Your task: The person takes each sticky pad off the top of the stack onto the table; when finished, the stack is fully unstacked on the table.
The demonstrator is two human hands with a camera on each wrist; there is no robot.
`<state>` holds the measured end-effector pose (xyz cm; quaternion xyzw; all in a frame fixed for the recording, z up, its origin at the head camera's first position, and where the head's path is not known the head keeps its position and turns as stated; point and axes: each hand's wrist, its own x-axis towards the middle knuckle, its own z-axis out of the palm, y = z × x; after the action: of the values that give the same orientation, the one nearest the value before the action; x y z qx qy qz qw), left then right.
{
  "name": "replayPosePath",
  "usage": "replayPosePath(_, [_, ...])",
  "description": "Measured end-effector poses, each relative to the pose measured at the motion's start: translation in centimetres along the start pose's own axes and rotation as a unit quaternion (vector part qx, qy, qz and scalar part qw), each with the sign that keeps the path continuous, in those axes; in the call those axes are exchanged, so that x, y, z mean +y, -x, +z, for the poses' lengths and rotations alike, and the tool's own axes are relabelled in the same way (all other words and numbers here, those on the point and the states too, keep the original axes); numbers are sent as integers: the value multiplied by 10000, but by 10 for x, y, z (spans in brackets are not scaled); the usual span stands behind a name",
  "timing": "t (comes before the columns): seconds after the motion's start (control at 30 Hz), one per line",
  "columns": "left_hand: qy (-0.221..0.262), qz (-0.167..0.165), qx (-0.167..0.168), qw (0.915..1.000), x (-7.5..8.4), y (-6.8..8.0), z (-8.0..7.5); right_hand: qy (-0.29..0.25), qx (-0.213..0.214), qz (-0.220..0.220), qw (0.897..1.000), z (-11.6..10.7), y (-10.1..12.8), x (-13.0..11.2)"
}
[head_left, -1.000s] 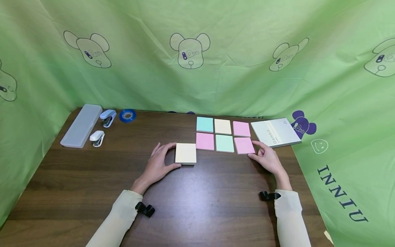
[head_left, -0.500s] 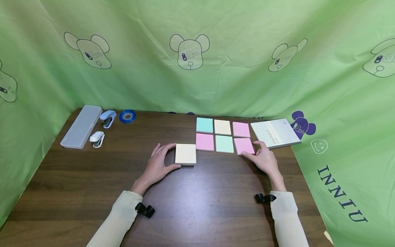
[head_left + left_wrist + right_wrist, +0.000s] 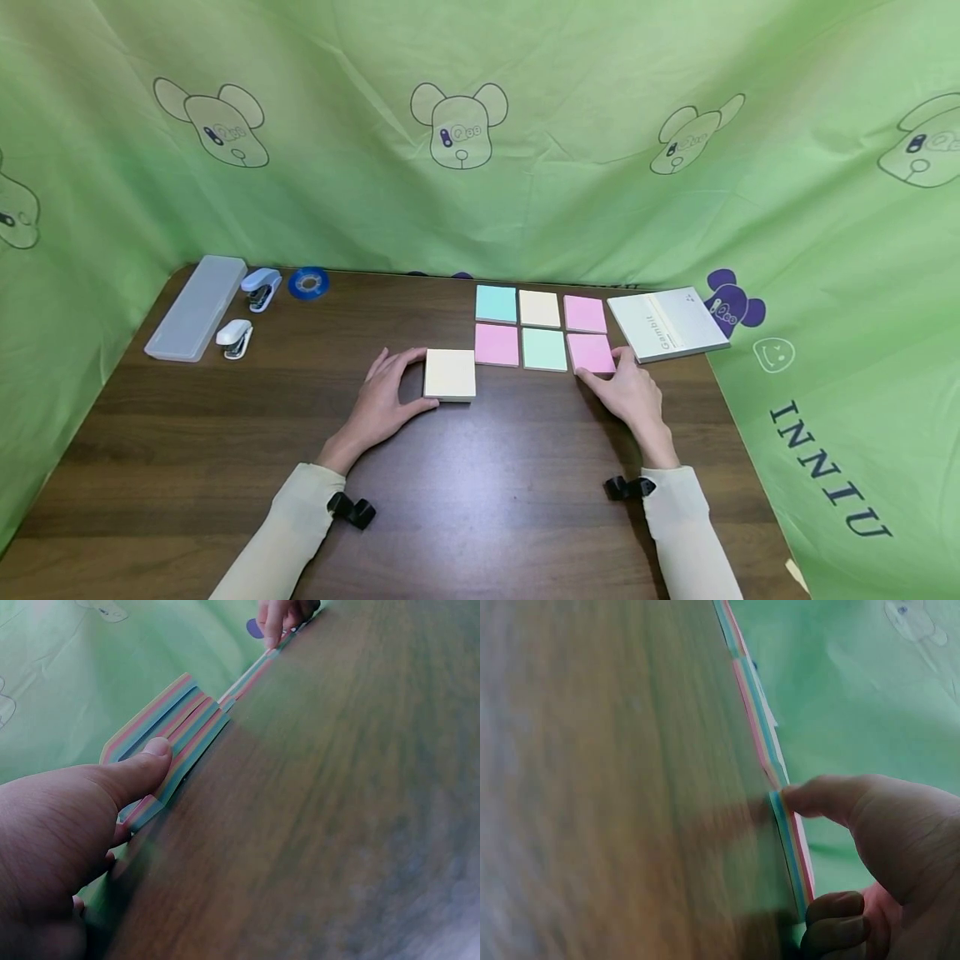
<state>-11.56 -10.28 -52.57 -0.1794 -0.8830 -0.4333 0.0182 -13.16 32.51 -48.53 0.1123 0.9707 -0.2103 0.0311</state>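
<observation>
In the head view my left hand (image 3: 382, 393) grips a thick stack of sticky notes (image 3: 450, 373) with a cream top, thumb on its near side. The left wrist view shows the stack's layered striped edges (image 3: 196, 724) under the thumb. My right hand (image 3: 632, 393) holds the near-right pink sticky note pad (image 3: 591, 353), thumb at its front left corner and fingers at its right side. That pad ends a block of thin pads in two rows: a teal pad (image 3: 496, 303), a cream pad (image 3: 539, 308), a mint pad (image 3: 544, 349) and further pink ones.
A white notebook (image 3: 667, 323) lies right of the pads, near the right hand. At the back left are a translucent case (image 3: 197, 308), a blue stapler (image 3: 261, 288), a white stapler (image 3: 235, 338) and a blue tape roll (image 3: 308, 283). A green curtain (image 3: 465, 217) hangs behind the table.
My right hand has shifted left, its thumb sliding along the pink pad's front edge from the right corner to the left corner. The left hand and its stack stay put.
</observation>
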Motion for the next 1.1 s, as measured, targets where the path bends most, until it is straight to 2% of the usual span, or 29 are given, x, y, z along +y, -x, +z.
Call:
replayPosePath(0.23, [-7,8,3,10000,1,0,0,75,284,107,9995,13,-5,6])
replayPosePath(0.37, [-6,19,11,10000,1,0,0,81,284,151,9995,13,-3,5])
replayPosePath(0.53, [-16,-9,4,10000,0,1,0,74,89,235,9997,3,7,-7])
replayPosePath(0.77, [-26,-22,7,10000,0,1,1,175,-97,246,9995,-6,10,-8])
replayPosePath(0.9, [-34,-40,6,10000,0,1,1,76,95,78,9999,-8,11,-13])
replayPosePath(1.1, [-9,-13,19,10000,0,1,0,-66,450,-436,9980,-3,12,-24])
